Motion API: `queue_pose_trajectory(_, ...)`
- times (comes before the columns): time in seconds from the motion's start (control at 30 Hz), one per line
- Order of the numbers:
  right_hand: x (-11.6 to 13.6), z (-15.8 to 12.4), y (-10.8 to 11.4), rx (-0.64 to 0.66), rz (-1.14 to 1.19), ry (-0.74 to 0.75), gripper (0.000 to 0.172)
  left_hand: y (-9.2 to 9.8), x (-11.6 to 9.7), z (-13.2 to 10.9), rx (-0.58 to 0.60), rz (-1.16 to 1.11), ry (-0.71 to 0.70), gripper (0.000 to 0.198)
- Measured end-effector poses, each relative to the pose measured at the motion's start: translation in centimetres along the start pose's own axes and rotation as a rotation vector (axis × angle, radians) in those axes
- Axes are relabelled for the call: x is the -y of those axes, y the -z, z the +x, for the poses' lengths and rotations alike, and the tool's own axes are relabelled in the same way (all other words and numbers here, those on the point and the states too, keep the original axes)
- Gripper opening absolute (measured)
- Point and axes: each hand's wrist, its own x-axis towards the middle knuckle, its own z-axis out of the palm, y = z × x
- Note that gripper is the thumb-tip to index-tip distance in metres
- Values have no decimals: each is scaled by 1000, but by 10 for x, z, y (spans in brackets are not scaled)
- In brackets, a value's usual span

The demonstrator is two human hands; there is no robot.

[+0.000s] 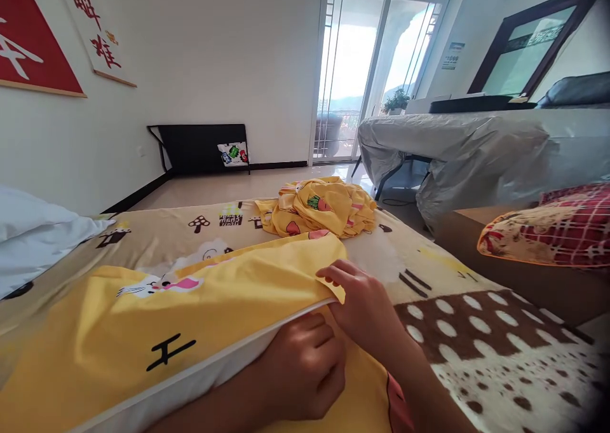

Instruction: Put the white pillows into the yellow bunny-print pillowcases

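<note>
A white pillow (pixel 200 379) lies partly inside a yellow cartoon-print pillowcase (pixel 190 306) on the bed (pixel 476 344). My left hand (pixel 300 369) is closed in a fist at the open end of the case, gripping the pillow's edge and the fabric under it. My right hand (pixel 362 299) pinches the upper hem of the pillowcase at its corner, fingers pressed together on the cloth. A second yellow printed cloth (pixel 319 207) sits bunched in a heap farther up the bed.
White bedding (pixel 33 236) lies at the left edge. A patterned red and cream pillow (pixel 553 226) rests on a brown surface at right. Behind it stands a grey-covered table (pixel 457 147). A black folded frame (pixel 200 147) leans on the far wall beside glass doors (pixel 372 64).
</note>
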Motion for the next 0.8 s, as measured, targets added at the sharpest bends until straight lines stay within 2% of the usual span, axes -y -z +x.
queue_pose_trajectory(0.1,5,-5,1,-133,-114,-30,47,-1,-2,-5,29,86,13,17)
queue_pose_trajectory(0.2,7,-7,0,-169,-143,-51,47,0,-3,-7,141,80,223,38)
queue_pose_trajectory(0.3,7,-5,-4,-101,-187,-130,45,4,1,-9,283,6,475,53)
queue_pose_trajectory(0.4,4,0,-9,37,-215,-223,43,4,8,-8,413,-54,532,60)
queue_pose_trajectory(0.47,-1,5,-12,78,-105,-235,49,2,11,-6,486,-71,531,61)
queue_pose_trajectory(0.57,-9,12,-17,39,192,-201,56,-5,15,-2,596,-80,551,61)
queue_pose_trajectory(0.7,-18,19,-27,-57,471,-199,51,-8,17,-1,661,-47,605,61)
queue_pose_trajectory(0.8,-20,20,-30,-13,567,-165,41,-6,19,5,709,22,562,59)
